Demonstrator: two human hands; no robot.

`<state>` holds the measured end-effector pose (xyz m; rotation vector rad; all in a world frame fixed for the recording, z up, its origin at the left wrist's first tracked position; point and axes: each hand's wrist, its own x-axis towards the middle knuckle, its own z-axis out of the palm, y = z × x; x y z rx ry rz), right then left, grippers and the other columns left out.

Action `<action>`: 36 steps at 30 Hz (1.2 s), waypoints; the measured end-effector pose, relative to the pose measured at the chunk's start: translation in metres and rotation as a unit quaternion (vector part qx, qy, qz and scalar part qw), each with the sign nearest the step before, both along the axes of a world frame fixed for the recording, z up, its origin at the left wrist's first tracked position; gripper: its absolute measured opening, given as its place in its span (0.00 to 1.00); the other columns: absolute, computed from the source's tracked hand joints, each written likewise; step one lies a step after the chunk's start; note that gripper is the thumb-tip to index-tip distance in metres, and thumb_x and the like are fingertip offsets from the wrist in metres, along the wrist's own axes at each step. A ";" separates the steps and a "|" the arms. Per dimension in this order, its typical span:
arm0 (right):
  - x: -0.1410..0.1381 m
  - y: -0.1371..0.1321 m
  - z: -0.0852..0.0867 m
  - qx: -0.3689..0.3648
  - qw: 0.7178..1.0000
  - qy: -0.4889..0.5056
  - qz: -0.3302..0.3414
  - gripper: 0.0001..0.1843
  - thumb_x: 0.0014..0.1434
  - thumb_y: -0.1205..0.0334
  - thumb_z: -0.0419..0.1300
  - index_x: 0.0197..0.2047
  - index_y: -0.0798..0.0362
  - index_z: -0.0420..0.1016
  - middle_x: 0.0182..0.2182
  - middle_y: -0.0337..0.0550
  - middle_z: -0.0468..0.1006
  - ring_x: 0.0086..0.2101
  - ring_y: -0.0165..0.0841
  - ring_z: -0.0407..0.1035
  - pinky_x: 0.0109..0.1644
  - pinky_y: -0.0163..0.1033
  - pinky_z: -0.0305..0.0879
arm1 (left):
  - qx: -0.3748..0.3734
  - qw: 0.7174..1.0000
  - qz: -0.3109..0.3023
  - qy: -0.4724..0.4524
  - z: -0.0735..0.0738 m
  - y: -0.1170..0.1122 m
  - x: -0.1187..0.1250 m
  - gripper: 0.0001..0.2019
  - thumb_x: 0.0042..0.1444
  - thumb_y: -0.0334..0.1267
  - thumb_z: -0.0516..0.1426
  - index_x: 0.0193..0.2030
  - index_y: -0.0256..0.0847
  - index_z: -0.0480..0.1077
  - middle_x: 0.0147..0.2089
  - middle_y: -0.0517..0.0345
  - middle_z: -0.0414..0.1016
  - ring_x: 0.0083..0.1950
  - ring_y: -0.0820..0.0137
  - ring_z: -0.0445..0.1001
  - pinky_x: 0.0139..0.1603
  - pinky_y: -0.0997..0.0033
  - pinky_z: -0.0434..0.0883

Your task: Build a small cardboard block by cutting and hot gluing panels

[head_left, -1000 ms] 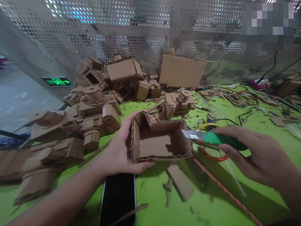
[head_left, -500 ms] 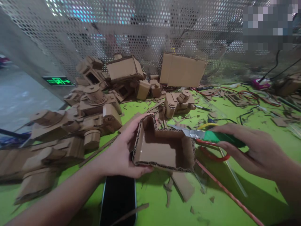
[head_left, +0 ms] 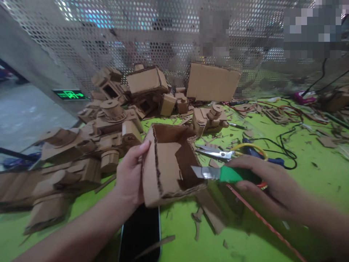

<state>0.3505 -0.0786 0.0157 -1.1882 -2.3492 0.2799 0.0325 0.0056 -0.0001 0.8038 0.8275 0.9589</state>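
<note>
My left hand [head_left: 131, 171] grips the left wall of an open cardboard box [head_left: 167, 167], its hollow side facing up and its corrugated edges showing. In my right hand [head_left: 272, 185] is a green-handled utility knife [head_left: 236, 174]. The knife's blade points left and lies over the box's right rim; whether it touches the cardboard I cannot tell. Behind the knife lie scissors [head_left: 218, 153] with yellow and red handles, partly hidden by my right hand. Under the box a dark phone [head_left: 140, 233] rests on the green table [head_left: 185, 236].
Cardboard camera models [head_left: 111, 120] are piled at the left and back. One small cardboard model [head_left: 208, 120] stands behind the box. A glue gun [head_left: 253, 151] with a black cord lies at the right. Scraps [head_left: 211, 211] and a reddish stick [head_left: 264, 220] are scattered about. A perforated metal screen [head_left: 174, 40] stands behind.
The box has turned in my left hand, with its left outer wall now showing. My right hand has brought the knife lower and left, uncovering more of the scissors and glue gun.
</note>
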 end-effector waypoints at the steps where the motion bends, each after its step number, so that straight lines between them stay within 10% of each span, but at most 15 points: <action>1: -0.004 0.001 0.000 0.001 1.000 -0.001 0.009 0.18 0.76 0.56 0.59 0.66 0.45 0.70 0.51 0.49 0.86 0.46 0.43 0.84 0.45 0.43 0.81 | -0.040 0.999 0.008 -0.027 0.002 -0.002 0.002 0.24 0.59 0.64 0.61 0.47 0.49 0.83 0.43 0.53 0.91 0.52 0.43 0.89 0.52 0.41 0.86; 13: -0.034 0.010 0.001 0.117 0.989 -0.033 -0.085 0.16 0.79 0.53 0.55 0.62 0.51 0.72 0.45 0.52 0.87 0.39 0.44 0.84 0.38 0.43 0.79 | -0.135 0.987 0.068 -0.058 0.014 -0.010 0.008 0.12 0.55 0.55 0.69 0.34 0.50 0.81 0.29 0.62 0.87 0.38 0.52 0.90 0.41 0.52 0.89; 23: -0.039 0.011 -0.006 0.131 0.984 -0.037 -0.112 0.14 0.79 0.56 0.54 0.61 0.53 0.71 0.43 0.52 0.87 0.37 0.43 0.83 0.34 0.42 0.76 | -0.056 0.994 -0.068 -0.067 -0.012 -0.019 0.004 0.28 0.54 0.68 0.69 0.50 0.49 0.83 0.44 0.54 0.91 0.48 0.50 0.91 0.48 0.50 0.88; 29: -0.042 0.009 -0.012 0.130 0.985 -0.007 -0.115 0.14 0.79 0.53 0.55 0.60 0.52 0.71 0.44 0.51 0.87 0.38 0.43 0.84 0.36 0.42 0.78 | -0.086 0.995 -0.025 -0.035 -0.009 -0.019 0.007 0.21 0.56 0.59 0.70 0.45 0.43 0.83 0.38 0.53 0.91 0.41 0.52 0.91 0.45 0.54 0.89; 36: -0.041 0.010 -0.018 0.171 0.975 -0.042 -0.137 0.17 0.79 0.57 0.56 0.64 0.56 0.71 0.45 0.54 0.86 0.40 0.43 0.83 0.37 0.42 0.77 | -0.049 0.997 0.050 -0.043 0.003 -0.018 0.021 0.25 0.54 0.45 0.69 0.58 0.41 0.75 0.51 0.49 0.89 0.58 0.46 0.86 0.57 0.46 0.85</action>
